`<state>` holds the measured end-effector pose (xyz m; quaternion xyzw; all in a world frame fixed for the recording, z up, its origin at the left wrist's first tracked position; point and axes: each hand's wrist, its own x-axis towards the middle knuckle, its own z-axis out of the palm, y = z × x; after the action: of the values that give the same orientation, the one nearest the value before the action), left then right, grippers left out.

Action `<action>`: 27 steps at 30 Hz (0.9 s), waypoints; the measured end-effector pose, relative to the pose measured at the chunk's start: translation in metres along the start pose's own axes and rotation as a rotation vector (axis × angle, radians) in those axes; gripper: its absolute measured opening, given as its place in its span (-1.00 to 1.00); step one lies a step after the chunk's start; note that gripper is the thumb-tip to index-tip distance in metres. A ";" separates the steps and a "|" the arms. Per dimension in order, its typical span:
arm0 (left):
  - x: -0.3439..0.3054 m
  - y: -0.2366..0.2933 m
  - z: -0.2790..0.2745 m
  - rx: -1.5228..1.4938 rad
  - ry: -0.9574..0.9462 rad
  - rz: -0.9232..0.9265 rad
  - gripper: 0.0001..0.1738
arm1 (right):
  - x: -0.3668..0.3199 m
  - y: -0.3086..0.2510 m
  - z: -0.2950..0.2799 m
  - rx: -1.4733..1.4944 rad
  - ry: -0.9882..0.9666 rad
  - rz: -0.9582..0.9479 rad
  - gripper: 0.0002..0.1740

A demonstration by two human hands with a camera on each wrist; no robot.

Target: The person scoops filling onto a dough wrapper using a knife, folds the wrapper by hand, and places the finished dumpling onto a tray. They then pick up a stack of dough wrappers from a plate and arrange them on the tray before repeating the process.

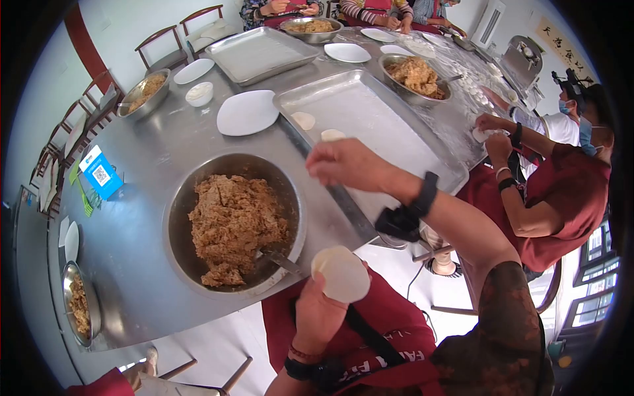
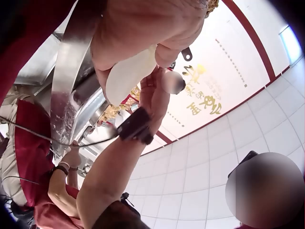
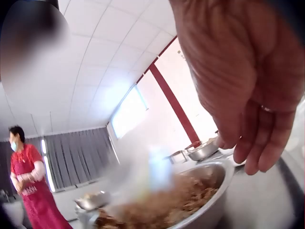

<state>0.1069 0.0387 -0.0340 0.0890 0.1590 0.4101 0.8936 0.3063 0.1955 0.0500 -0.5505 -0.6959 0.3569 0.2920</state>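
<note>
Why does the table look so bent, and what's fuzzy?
Head view: a fisheye lens bows the table and blackens the corners. Left wrist view: the wrapper is sharp, two patches blurred. Right wrist view: the right hand is sharp, the filling smeared.

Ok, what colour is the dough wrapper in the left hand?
Plain off-white; the dough wrapper on the left hand shows best in the head view.

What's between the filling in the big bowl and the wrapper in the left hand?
Head view: a metal spoon handle, stuck in the filling, crosses the rim of the bowl toward the dough wrapper that the left hand holds.
</note>
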 end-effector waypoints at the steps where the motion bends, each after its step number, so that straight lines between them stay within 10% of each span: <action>1: -0.005 0.000 0.001 0.010 0.000 -0.029 -0.31 | 0.022 0.005 0.001 -0.102 0.062 -0.058 -0.82; 4: -0.020 0.001 -0.005 -0.046 0.024 -0.130 -0.36 | 0.082 0.019 0.019 -0.224 0.190 -0.096 -0.78; 10: -0.042 0.021 -0.019 0.072 0.142 -0.260 -0.45 | 0.158 0.040 0.054 0.389 0.075 0.483 -0.61; 27: -0.042 0.031 -0.051 0.019 0.179 -0.264 -0.48 | 0.224 0.081 0.072 0.994 0.109 0.600 -0.66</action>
<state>0.0411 0.0279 -0.0641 0.0391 0.2522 0.2940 0.9211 0.2442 0.4125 -0.0548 -0.5379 -0.2425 0.6788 0.4371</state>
